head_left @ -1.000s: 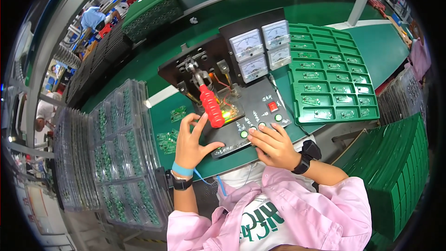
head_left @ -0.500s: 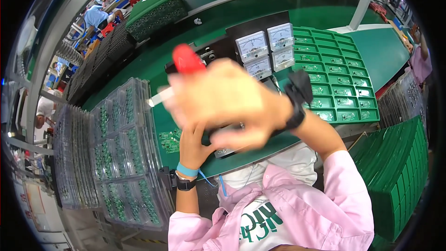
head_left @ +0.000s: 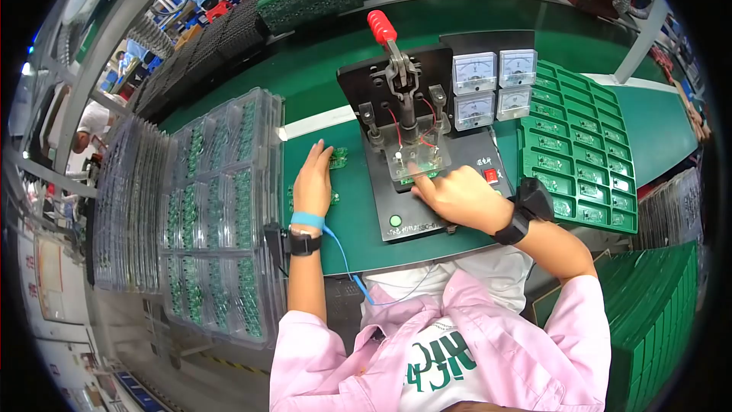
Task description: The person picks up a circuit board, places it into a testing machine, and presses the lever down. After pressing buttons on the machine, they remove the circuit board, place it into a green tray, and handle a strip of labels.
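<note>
My left hand (head_left: 311,187) lies on the green mat with its fingers stretched out, beside small green circuit boards (head_left: 338,157) and partly over them. A blue wrist strap circles that wrist. In front of me stands a black test fixture (head_left: 400,217) with a toggle clamp; its red handle (head_left: 381,26) points up. Under the fixture's clear plate (head_left: 402,154) sits a circuit board (head_left: 427,175). My right hand (head_left: 467,197) is at this board's front edge, index finger reaching onto it and thumb close below, the other fingers curled. The fingertips are partly hidden.
Four-meter panel aside, several analog meters (head_left: 474,72) stand behind the fixture. A green compartment tray (head_left: 579,149) of boards lies to the right, and stacked green trays (head_left: 656,328) stand lower right. Clear plastic trays (head_left: 217,214) of boards rise on the left. A red switch (head_left: 490,175) is by my right hand.
My right hand has come down from near the red clamp handle to the fixture's board. My left hand now lies flat beside the loose boards. The whole view has shifted.
</note>
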The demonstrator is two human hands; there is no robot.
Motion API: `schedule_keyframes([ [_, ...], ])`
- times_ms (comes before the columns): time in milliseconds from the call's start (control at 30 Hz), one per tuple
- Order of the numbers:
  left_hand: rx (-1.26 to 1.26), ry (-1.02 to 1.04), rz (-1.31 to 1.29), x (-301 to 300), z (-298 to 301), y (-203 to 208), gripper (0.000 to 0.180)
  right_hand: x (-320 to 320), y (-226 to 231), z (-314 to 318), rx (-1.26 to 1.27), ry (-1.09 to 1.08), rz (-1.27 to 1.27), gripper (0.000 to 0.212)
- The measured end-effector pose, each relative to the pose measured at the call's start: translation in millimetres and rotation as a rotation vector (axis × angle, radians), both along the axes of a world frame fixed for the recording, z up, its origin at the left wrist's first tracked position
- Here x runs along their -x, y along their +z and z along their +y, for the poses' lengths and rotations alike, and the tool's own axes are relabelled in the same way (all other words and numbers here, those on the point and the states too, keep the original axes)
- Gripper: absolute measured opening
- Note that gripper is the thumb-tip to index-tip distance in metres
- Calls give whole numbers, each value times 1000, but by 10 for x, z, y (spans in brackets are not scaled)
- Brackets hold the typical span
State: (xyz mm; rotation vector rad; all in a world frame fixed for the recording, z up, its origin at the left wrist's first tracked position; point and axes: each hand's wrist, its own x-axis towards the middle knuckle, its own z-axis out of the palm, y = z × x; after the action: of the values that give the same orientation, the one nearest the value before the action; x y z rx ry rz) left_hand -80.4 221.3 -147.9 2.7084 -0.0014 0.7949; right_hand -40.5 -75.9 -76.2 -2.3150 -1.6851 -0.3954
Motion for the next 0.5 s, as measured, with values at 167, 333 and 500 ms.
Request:
schedule_keyframes([
  [167, 54, -44, 179, -144, -10, 52, 22, -15, -49, 115, 131, -96, -188, 27],
  [333, 106, -85, 75, -82, 10, 146, 20, -66, -7, -80, -64, -9, -172, 20],
  [500, 212, -40, -93, 293, -358, 388, 15, -534, 239, -1054, -577, -270, -16, 18],
])
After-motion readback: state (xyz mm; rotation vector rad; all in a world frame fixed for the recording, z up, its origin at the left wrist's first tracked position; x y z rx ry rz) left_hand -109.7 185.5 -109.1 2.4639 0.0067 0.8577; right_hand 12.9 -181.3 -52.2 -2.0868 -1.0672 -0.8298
